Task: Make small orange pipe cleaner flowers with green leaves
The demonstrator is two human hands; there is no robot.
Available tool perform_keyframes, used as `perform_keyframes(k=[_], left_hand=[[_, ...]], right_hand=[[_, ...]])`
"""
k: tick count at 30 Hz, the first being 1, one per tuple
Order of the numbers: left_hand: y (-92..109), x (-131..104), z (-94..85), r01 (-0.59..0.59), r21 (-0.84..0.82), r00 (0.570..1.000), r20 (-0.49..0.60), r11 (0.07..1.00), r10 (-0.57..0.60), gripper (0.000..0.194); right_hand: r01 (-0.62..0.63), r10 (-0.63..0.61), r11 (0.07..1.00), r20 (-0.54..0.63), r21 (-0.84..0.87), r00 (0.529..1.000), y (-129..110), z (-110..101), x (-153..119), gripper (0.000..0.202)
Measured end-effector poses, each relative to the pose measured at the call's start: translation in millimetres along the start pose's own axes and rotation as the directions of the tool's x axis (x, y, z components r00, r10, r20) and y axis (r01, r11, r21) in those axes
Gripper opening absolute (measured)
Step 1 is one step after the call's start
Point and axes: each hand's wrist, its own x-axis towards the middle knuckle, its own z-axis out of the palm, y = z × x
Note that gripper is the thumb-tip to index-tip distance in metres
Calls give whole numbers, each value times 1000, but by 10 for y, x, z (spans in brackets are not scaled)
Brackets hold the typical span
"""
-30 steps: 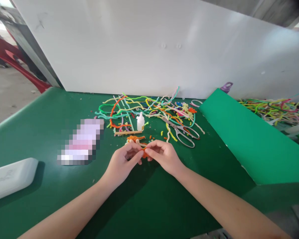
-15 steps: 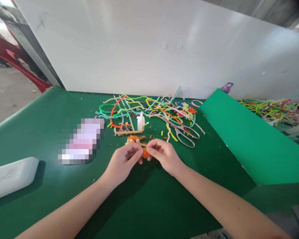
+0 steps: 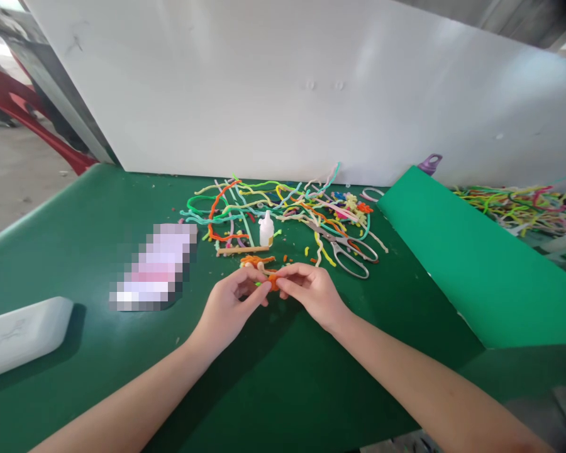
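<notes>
Between my fingertips is a small orange fuzzy piece (image 3: 273, 282), mostly covered by the fingers. My left hand (image 3: 238, 299) pinches it from the left, with a bit of green showing by the fingers. From the right, my right hand (image 3: 311, 291) pinches the same piece between thumb and forefinger. Just beyond the fingers lies another orange fuzzy bundle (image 3: 256, 260) with cream-coloured parts. A small white bottle (image 3: 266, 229) stands behind it, near a thin wooden stick (image 3: 243, 250).
Metal scissors (image 3: 344, 246) lie to the right, beside tangled coloured fuzzy stems (image 3: 259, 200). A green board (image 3: 485, 264) slants across the right side. On the left are a blurred-out pale object (image 3: 163, 264) and a white case (image 3: 28, 336). A white panel (image 3: 283, 94) rises behind.
The orange piece has shifted and turned slightly between my fingertips, and less of it shows. A bit of green now shows beside my left fingers. Both hands keep nearly the same place.
</notes>
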Motion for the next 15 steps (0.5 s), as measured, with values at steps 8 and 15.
perform_keyframes(k=[8,15], left_hand=[[22,-22,-3,-16,59,1000,-21,998,17,15],[59,-34,10,-27,70,1000,-12,997,28,14]], right_hand=[[-10,10,999,-1,-37,1000,-8,9,-25,20],[29,-28,999,33,-42,999,11,-10,-4,17]])
